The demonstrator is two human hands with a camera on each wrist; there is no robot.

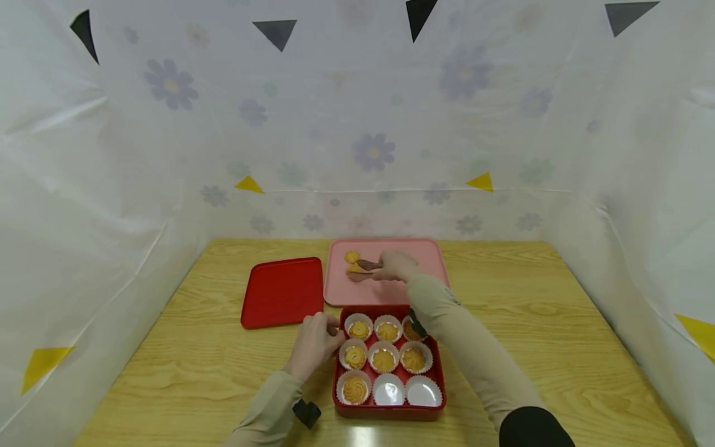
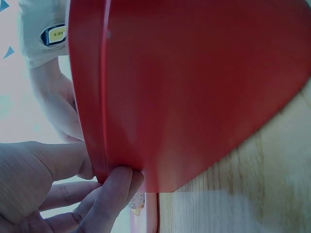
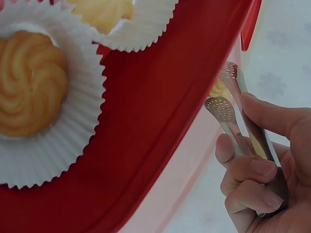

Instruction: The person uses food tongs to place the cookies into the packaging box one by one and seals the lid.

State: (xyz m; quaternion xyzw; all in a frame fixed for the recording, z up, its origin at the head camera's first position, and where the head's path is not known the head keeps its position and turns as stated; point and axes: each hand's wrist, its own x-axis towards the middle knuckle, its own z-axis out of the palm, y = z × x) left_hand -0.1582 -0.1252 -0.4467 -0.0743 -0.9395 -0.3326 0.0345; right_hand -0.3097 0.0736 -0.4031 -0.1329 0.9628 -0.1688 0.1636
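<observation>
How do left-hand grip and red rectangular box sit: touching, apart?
Touching: left wrist view shows the left-hand grip pinching the edge of the box.

cups [image 1: 388, 391] 9 | cookies [image 1: 383, 360] 9 | tongs [image 1: 368, 265] 1 | box [image 1: 385, 412] 1 | pink tray [image 1: 341, 292] 1

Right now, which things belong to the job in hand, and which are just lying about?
In use:
tongs in the right hand
red box gripped by the left hand
paper cups
cookies
pink tray

Apparently idle:
red tray, possibly the box's lid
yellow triangles

Cookies [image 1: 383, 360] in the box [image 1: 389, 412], two trays [image 1: 282, 292] behind it
</observation>
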